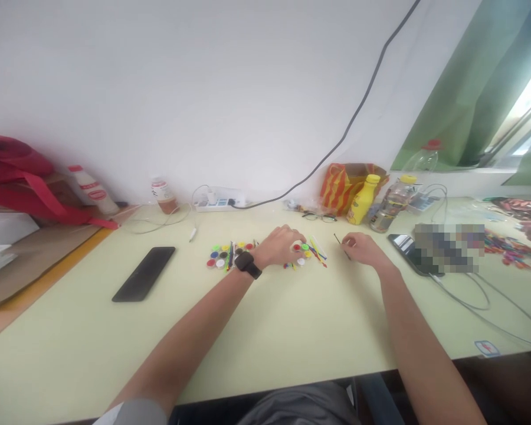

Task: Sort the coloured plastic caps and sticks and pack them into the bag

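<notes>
Both of my hands are working apart over the table [292, 333]: my left hand [281, 247] is bending palm-down above small pots, and my right hand [357, 248] is pinching a dark thin stick [337, 239]. Left fingers are curling about a red-topped pot [297, 248]; whether they are gripping it, I cannot tell.

Going left to right, a flat black phone [144, 274], smooth and rectangular, is lying well apart from the handling area. Next, the left group of pots [223, 255] is sitting just beside my dark watch [248, 265]; its round, plastic-looking tops are showing red, blue, white, black and green, with slender sticks lying among them. The right group of pots [301, 262] is showing by my left fingertips, partly hidden, so I am giving no count. Bright straight sticks [317, 250] are lying loose between my hands.

Progress, as I am judging it: work is underway rather than finished, the pots standing gathered in two groups, the bright sticks lying unheld.

Far right of centre, a crinkled red-and-yellow bag [334, 186] and a glossy yellow bottle [363, 200] are standing near the wall.
</notes>
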`<action>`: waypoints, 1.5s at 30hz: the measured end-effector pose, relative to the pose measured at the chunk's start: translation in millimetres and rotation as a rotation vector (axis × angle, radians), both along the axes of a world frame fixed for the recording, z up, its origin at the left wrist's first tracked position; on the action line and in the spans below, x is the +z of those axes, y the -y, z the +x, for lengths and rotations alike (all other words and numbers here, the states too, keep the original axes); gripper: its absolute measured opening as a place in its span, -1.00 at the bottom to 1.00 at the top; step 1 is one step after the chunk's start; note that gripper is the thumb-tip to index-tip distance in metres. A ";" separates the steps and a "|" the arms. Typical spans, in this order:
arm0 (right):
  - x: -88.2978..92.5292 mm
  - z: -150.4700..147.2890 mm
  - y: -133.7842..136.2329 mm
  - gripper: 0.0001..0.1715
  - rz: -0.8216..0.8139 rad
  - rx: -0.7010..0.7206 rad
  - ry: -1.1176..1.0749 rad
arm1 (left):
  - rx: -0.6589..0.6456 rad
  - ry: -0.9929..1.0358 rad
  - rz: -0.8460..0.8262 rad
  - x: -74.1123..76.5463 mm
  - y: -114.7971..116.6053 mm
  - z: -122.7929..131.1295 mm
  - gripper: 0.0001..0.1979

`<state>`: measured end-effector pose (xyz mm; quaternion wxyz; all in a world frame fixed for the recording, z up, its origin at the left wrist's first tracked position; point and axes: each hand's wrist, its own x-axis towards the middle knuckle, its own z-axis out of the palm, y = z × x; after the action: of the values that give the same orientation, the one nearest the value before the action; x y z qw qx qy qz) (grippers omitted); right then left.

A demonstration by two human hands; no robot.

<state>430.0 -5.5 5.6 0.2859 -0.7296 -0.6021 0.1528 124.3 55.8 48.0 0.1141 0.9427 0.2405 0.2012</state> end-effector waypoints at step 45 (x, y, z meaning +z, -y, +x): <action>37.6 -87.9 19.6 -0.87 -0.065 0.508 -0.720 | -0.096 0.329 -0.170 9.0 33.7 29.6 -0.90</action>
<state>342.2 -25.1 43.2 0.4077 -0.4675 -0.6194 0.4813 153.9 22.0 57.0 0.2407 0.8943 0.1897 0.3261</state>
